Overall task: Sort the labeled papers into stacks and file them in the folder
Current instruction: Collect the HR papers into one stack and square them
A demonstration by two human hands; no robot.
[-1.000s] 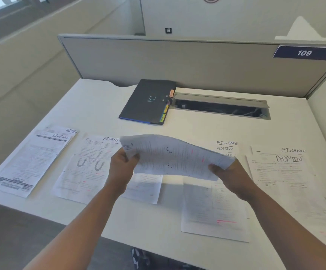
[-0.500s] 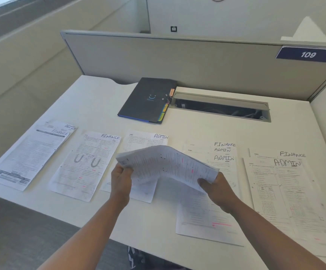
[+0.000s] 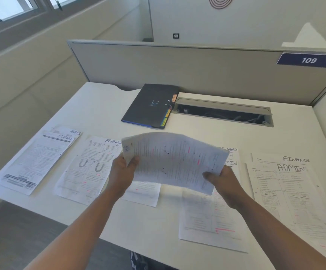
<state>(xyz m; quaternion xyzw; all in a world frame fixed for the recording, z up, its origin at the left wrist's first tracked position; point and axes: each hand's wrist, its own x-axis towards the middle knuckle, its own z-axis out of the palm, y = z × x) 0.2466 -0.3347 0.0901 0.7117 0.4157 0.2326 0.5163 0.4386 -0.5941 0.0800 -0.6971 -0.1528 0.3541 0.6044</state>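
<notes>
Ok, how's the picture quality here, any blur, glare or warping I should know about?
Head view: the held sheets are motion-blurred, their print unreadable, gripped by the left hand and right hand; wide-angle warping bends the divider and desk edges; window daylight is blown out; soft shadow under the sheets.
</notes>
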